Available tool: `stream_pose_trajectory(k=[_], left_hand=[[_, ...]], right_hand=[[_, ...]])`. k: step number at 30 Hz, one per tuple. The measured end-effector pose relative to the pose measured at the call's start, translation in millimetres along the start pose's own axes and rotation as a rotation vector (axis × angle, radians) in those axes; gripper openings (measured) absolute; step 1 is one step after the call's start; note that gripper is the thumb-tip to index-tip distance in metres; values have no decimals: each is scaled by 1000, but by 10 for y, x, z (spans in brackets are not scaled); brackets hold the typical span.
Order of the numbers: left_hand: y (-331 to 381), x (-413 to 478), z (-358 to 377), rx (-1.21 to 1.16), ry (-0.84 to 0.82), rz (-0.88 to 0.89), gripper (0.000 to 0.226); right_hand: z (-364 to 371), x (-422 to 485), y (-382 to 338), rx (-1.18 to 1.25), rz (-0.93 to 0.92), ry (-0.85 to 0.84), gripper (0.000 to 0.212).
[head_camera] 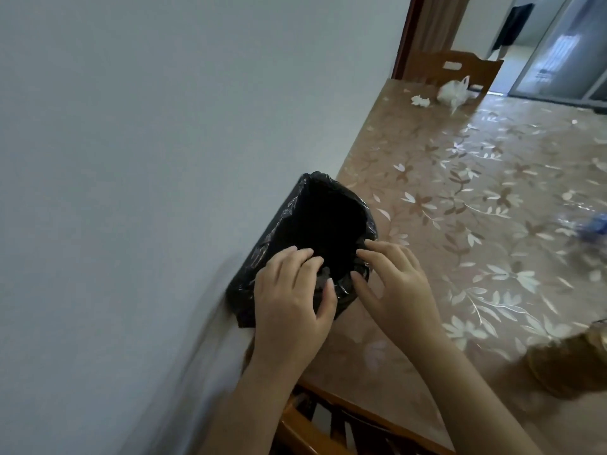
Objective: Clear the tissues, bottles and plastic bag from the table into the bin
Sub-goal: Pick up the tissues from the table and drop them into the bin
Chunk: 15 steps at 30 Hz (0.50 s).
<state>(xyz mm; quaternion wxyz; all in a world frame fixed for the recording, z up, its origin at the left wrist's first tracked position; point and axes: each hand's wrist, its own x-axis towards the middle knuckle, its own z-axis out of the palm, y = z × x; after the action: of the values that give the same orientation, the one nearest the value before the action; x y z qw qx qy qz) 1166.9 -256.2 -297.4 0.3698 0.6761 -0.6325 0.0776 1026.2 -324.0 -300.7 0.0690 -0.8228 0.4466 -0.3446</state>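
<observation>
A small bin (282,221) lined with a black bag stands on the table's left edge against the wall. My left hand (292,300) grips the liner at the near rim, fingers curled over it. My right hand (391,284) touches the rim's right side with spread, relaxed fingers. A crumpled tissue (420,100) and a white plastic bag (455,91) lie at the far end of the table. A clear bottle with a blue label (588,224) lies blurred at the right edge. A brownish bottle (568,362) lies blurred at the near right.
The table (460,178) has a glossy floral cover. A grey wall (147,142) runs along its left side. A wooden chair (460,67) stands at the far end, another chair back (315,431) is just below my arms. A doorway and glass doors are at the back right.
</observation>
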Motion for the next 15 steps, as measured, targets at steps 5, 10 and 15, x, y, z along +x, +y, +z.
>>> stream_pose_trajectory(k=[5,10,15], left_hand=[[337,-3,158,-91,-42,158,32],[765,-53,330,-170,-129,263,34],[1296,-159,525,-221,-184,361,34]], right_hand=[[-269,-347,134,-101,85,28,35],[-653,-712,339,-194,171,83,35],[-1120,-1117,582,-284,255,185,35]])
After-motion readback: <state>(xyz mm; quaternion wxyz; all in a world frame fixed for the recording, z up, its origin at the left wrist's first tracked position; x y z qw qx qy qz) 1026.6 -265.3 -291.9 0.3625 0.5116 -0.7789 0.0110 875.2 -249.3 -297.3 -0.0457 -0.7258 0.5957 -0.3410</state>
